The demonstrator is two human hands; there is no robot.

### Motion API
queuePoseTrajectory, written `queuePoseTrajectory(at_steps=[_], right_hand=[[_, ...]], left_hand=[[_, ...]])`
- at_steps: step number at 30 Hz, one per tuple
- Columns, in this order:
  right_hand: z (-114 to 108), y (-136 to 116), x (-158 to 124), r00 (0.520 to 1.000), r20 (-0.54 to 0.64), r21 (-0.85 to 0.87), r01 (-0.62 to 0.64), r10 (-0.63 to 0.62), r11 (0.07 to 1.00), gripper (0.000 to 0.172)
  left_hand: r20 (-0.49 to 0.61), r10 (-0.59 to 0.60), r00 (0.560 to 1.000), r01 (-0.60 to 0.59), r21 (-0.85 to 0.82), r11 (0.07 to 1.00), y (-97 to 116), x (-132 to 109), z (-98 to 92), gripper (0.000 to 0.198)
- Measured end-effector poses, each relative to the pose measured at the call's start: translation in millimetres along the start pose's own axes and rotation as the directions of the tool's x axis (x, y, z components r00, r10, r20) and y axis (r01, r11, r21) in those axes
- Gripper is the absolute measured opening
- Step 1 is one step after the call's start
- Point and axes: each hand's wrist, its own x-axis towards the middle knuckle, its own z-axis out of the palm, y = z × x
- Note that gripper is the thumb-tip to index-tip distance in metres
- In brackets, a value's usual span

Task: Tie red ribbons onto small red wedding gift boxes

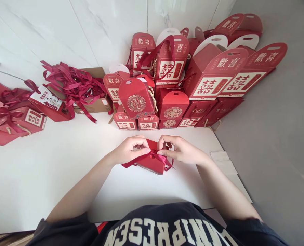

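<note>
A small red gift box (152, 165) sits on the white table in front of me, with a dark red ribbon (139, 159) tied in a bow across its top. My left hand (132, 149) pinches the ribbon on the left side of the knot. On the other side, my right hand (179, 149) pinches the ribbon between thumb and forefinger, close to the knot. The ribbon's tails hang out to both sides over the box. A red cord handle (169, 166) loops out at the box's right end. My hands partly cover the box's far side.
Stacked red gift boxes (172, 106) stand along the back wall. A cardboard box (97, 104) heaped with red ribbons (75, 82) is at the back left. Ribboned boxes (21, 119) lie at far left. White paper (223, 162) rests by the grey wall (275, 136) on the right.
</note>
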Motion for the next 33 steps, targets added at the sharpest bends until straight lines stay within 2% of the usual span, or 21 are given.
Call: queuePoseTrajectory(at_steps=[3, 6, 8, 11, 15, 21, 26, 29, 33], right_hand=[[2, 0, 2, 1.000, -0.009, 0.072, -0.008, 0.009, 0.997, 0.009], [3, 2, 2, 1.000, -0.020, 0.121, 0.005, -0.003, 0.993, 0.007], [3, 2, 1, 1.000, -0.011, 0.133, 0.007, -0.006, 0.991, 0.008], [3, 3, -1, 1.000, -0.001, 0.128, 0.005, -0.005, 0.992, 0.014], [4, 4, -2, 1.000, -0.013, 0.160, 0.013, -0.011, 0.987, 0.007], [6, 6, -3, 0.999, -0.045, 0.212, -0.014, 0.024, 0.977, 0.009], [8, 4, -3, 0.999, -0.024, 0.173, -0.028, 0.033, 0.985, 0.009], [8, 3, -3, 0.999, -0.026, 0.148, -0.034, 0.038, 0.988, 0.010], [8, 4, -3, 0.999, -0.035, 0.138, -0.028, 0.033, 0.990, 0.012]], left_hand=[[0.005, 0.037, 0.999, -0.037, -0.011, 0.999, -3, 2, -0.7, 0.019], [0.031, 0.077, 0.997, -0.080, 0.105, 0.991, -3, -2, -1.7, 0.011], [-0.007, 0.070, 0.998, -0.068, 0.185, 0.980, -2, -6, -0.7, 0.007], [-0.122, 0.053, 0.991, -0.022, 0.240, 0.971, -2, -9, 4.5, 0.006], [-0.191, 0.036, 0.981, -0.005, 0.159, 0.987, -2, -9, 11.5, 0.013], [-0.117, 0.109, 0.987, -0.112, -0.018, 0.994, -1, -8, 12.3, 0.012], [-0.161, 0.077, 0.984, -0.094, -0.101, 0.990, -3, -10, 13.9, 0.013], [-0.177, 0.116, 0.977, -0.125, -0.042, 0.991, -4, -11, 12.0, 0.007], [-0.102, 0.223, 0.969, -0.203, 0.182, 0.962, -2, -12, 5.6, 0.006]])
